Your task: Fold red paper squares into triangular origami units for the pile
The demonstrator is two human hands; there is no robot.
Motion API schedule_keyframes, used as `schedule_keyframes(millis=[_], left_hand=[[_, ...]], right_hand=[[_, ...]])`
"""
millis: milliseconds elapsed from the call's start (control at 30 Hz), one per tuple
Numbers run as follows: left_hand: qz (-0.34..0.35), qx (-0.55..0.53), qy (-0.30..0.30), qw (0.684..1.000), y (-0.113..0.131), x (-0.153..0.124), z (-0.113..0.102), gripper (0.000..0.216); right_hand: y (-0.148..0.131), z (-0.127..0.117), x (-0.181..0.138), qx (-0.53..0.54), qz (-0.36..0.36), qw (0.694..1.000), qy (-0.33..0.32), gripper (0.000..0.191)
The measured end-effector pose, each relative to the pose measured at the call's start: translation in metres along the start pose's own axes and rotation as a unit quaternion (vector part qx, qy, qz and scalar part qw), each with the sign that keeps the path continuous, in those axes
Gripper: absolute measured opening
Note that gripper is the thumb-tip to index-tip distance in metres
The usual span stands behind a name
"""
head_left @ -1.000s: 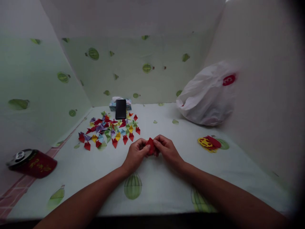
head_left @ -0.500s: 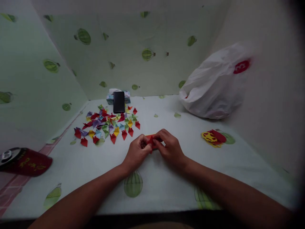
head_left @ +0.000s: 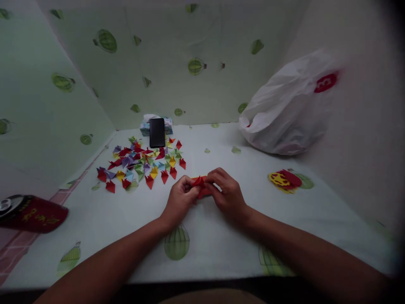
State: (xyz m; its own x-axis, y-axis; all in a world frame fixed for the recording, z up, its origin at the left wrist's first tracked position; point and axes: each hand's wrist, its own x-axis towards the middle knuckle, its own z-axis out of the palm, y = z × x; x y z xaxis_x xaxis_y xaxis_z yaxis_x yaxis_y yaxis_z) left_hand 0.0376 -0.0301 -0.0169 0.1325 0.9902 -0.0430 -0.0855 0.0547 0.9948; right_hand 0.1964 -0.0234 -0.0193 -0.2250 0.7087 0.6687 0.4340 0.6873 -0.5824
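Observation:
A small red folded origami paper (head_left: 200, 183) with pointed tips is pinched between both hands at the middle of the table. My left hand (head_left: 181, 196) grips its left side, thumb against curled fingers. My right hand (head_left: 226, 192) pinches the right side with thumb and forefinger. Beneath it, partly hidden by the fingers, a flat red piece with a yellow edge (head_left: 206, 176) shows. To the left lie many small origami cranes (head_left: 148, 180) in red, yellow, green, blue and purple, spread in a loose heap.
Behind the cranes a black phone (head_left: 157, 133) leans on a tissue box (head_left: 144, 128). A red can (head_left: 38, 214) stands at the left edge. On the right are a white plastic bag (head_left: 281, 114) and red and yellow paper cut-outs (head_left: 280, 179). Patterned cloth (head_left: 215, 253) covers the table.
The red paper has been turned a little between my fingers, and more of its pointed tips shows. Both hands stay at the same spot. The view has tilted slightly.

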Motion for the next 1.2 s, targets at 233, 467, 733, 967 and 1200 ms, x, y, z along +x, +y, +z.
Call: schedule_keyframes(millis=[233, 467, 733, 967, 1200], left_hand=[[-0.002, -0.058, -0.001, 0.998, -0.001, 0.000, -0.001, 0.024], [0.031, -0.046, -0.012, 0.998, -0.002, 0.000, -0.002, 0.021], [0.008, -0.109, -0.006, 0.994, -0.003, 0.000, 0.000, 0.022], [-0.011, -0.110, -0.037, 0.993, -0.002, 0.001, -0.006, 0.025], [-0.019, -0.009, -0.022, 1.000, 0.007, 0.001, -0.006, 0.026]], right_hand=[[-0.001, -0.003, 0.002, -0.011, -0.066, 0.998, 0.001, 0.016], [0.008, -0.002, 0.003, 0.011, -0.034, 0.999, -0.018, 0.015], [0.007, -0.001, 0.001, 0.039, -0.022, 0.999, -0.028, 0.023], [0.012, -0.001, 0.002, -0.006, -0.048, 0.998, -0.030, 0.023], [0.013, -0.001, 0.001, -0.032, -0.085, 0.994, -0.065, 0.024]])
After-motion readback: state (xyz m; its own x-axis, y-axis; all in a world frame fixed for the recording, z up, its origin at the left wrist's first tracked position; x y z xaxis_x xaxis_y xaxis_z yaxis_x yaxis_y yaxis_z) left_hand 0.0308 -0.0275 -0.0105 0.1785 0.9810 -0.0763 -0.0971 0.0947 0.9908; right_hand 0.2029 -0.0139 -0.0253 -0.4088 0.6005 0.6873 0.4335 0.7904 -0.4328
